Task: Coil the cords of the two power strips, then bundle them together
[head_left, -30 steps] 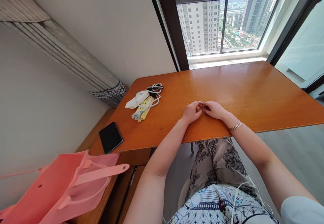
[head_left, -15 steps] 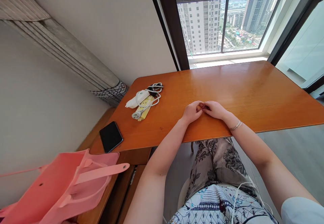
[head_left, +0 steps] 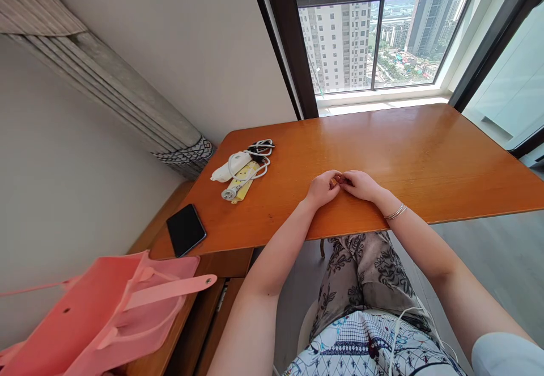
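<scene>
While the yellow power strip (head_left: 242, 191) and white strip (head_left: 223, 172) lie untouched on the left part of the table (head_left: 382, 138), handling seems not begun. The left hand (head_left: 323, 189) and right hand (head_left: 361, 185) rest near the table's front edge, grip loosely curled, fingertips meeting; whether they hold anything, I cannot tell. Nothing visibly differs from the earlier frame.

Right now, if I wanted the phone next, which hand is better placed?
Probably the left hand. The phone lies near the left end of the table, on that hand's side. The right hand is farther away, on the other side of the left one.
</scene>
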The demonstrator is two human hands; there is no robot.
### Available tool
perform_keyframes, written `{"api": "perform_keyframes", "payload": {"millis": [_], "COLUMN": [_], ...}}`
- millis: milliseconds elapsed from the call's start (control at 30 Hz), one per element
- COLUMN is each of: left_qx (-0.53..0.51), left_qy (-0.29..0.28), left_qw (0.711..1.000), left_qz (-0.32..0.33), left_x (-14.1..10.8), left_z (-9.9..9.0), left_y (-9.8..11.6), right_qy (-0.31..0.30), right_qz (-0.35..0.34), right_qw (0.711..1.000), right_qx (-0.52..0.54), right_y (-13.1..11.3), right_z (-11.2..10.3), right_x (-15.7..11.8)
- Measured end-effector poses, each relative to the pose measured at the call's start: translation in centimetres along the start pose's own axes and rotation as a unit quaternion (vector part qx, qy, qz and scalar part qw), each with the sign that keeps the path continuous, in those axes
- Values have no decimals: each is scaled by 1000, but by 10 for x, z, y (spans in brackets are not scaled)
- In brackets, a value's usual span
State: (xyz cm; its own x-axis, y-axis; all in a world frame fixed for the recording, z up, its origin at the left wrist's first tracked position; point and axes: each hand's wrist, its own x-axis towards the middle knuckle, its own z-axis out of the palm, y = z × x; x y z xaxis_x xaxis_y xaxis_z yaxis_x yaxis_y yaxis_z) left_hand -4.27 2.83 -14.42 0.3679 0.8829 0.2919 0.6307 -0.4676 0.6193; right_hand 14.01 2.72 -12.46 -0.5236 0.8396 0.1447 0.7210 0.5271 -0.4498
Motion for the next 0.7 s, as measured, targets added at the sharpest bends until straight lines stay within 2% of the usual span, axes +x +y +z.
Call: {"api": "perform_keyframes", "payload": {"millis": [267, 433, 500, 567, 700], "left_qx": [18, 107, 140, 175, 235], "left_qy": [6, 82, 116, 149, 209], "left_qw": [1000, 991, 983, 973, 938], "left_qz": [-3, 13, 0, -40, -148], "left_x": [-1, 1, 4, 6, 2], "left_z": [0, -16, -33, -57, -121], "left_y": [-1, -11, -22, -37, -69], "right_qy": [7, 8, 8, 6, 8], "right_qz": [0, 10, 16, 18, 14], "right_qw": [1000, 999, 998, 998, 998], "right_qx": [24, 53, 58, 62, 62], "right_y": [1, 3, 3, 3, 3], "right_z": [1, 1, 1, 1, 3], "right_x": [0, 2, 3, 3, 5]}}
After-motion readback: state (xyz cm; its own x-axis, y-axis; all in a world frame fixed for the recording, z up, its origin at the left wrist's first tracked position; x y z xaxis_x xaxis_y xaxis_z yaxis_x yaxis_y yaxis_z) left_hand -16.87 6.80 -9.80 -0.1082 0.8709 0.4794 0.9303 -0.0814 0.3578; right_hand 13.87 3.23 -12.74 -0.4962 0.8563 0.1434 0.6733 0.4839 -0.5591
